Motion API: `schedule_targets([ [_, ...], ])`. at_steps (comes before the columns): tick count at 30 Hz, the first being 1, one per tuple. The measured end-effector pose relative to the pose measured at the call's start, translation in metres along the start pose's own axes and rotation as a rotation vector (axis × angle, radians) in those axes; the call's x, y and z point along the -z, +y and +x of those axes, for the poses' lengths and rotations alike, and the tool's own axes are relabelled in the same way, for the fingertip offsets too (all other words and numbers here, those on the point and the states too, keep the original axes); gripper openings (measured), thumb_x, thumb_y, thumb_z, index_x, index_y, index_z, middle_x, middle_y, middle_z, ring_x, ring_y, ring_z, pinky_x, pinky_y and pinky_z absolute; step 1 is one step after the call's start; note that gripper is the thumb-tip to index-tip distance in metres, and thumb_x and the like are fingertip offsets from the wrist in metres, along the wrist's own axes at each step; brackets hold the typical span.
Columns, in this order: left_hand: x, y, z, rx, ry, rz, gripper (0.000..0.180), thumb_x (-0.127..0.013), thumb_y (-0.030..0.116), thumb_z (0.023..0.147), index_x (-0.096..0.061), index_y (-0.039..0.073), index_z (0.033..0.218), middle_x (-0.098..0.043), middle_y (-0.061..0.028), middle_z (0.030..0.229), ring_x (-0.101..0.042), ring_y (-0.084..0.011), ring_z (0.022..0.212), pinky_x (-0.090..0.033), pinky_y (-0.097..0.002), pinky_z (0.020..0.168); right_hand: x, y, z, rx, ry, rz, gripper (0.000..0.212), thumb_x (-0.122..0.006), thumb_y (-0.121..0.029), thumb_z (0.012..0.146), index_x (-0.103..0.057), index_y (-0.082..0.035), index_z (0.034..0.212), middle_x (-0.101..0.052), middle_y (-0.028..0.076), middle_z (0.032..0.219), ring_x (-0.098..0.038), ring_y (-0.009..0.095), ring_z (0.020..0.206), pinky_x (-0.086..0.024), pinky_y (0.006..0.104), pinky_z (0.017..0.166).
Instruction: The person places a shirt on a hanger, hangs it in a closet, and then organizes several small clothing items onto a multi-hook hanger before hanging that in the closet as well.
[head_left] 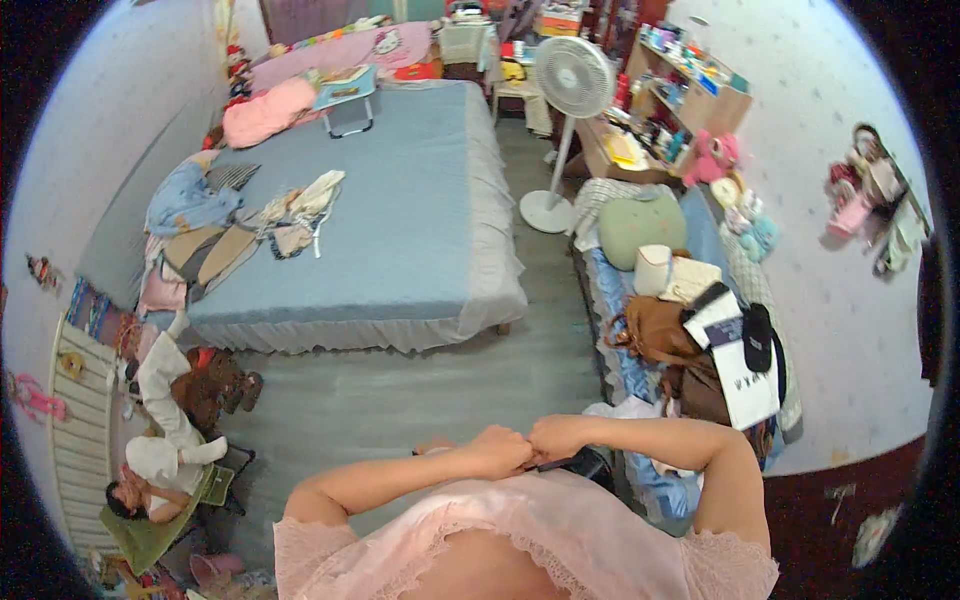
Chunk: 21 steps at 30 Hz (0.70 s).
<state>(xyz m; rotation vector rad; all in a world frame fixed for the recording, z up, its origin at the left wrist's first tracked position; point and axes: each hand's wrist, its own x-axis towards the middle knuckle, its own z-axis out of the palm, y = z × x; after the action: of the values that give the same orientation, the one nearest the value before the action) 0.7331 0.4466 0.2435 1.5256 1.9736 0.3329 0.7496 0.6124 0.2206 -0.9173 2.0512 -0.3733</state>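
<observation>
In front of my waist, my left hand [498,452] and my right hand [560,440] meet, knuckles nearly touching. Both are closed, fingers curled inward and largely hidden. A thin dark strip [545,466] shows just below them, but I cannot make out what it is or whether they grip it. A black object [592,466], partly covered by my right forearm, lies beyond my pink lace-trimmed top [530,500]. Its kind is unclear.
A blue-covered bed [400,210] with clothes [300,215] fills the left. A standing fan [575,80] is beyond the aisle. A daybed [625,370] at right holds bags and a green cushion [643,228]. Lower left, a person [155,460] reclines on a green chair [150,535].
</observation>
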Motion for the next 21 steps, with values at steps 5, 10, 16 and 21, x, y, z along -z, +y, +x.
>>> schedule_targets([
  [5, 0.039, -0.068, -0.022, -0.077, 0.101, -0.073, 0.017, -0.054, 0.016, 0.069, -0.059, 0.0, 0.07, -0.06, -0.019, 0.072, -0.058, -0.0361, 0.068, -0.045, -0.0443, 0.057, 0.065, -0.002, 0.036, 0.08, 0.122, 0.022, 0.02, -0.057, -0.018, 0.071, -0.057, 0.0, 0.064, -0.057, 0.019, 0.062, -0.054, 0.038, 0.061, -0.041, 0.0455, 0.054],
  [10, 0.075, -0.144, -0.056, -0.245, 0.04, 0.059, 0.012, -0.059, 0.015, 0.062, -0.059, 0.002, 0.062, -0.06, -0.0169, 0.066, -0.058, -0.0346, 0.064, -0.045, -0.0443, 0.055, 0.1, -0.002, 0.093, -0.016, 0.15, -0.021, 0.012, -0.058, -0.012, 0.067, -0.058, 0.0, 0.066, -0.058, 0.019, 0.064, -0.054, 0.038, 0.062, -0.041, 0.0443, 0.055],
  [16, 0.1, -0.212, -0.075, -0.515, 0.11, 0.071, 0.008, -0.06, 0.015, 0.058, -0.06, 0.007, 0.059, -0.06, -0.0132, 0.062, -0.058, -0.0317, 0.06, -0.044, -0.0404, 0.049, 0.134, -0.023, 0.138, -0.259, 0.254, 0.449, 0.016, -0.06, -0.017, 0.069, -0.062, -0.001, 0.073, -0.06, 0.017, 0.071, -0.056, 0.035, 0.066, -0.043, 0.0423, 0.06],
  [21, 0.134, -0.264, -0.088, -0.653, 0.122, 0.037, 0.009, -0.057, 0.017, 0.062, -0.06, 0.009, 0.059, -0.06, -0.0122, 0.062, -0.058, -0.0301, 0.059, -0.043, -0.0405, 0.048, 0.165, -0.009, 0.179, -0.404, -0.02, 0.221, 0.029, -0.062, -0.03, 0.067, -0.062, -0.004, 0.081, -0.062, 0.016, 0.085, -0.057, 0.033, 0.079, -0.044, 0.0418, 0.066],
])
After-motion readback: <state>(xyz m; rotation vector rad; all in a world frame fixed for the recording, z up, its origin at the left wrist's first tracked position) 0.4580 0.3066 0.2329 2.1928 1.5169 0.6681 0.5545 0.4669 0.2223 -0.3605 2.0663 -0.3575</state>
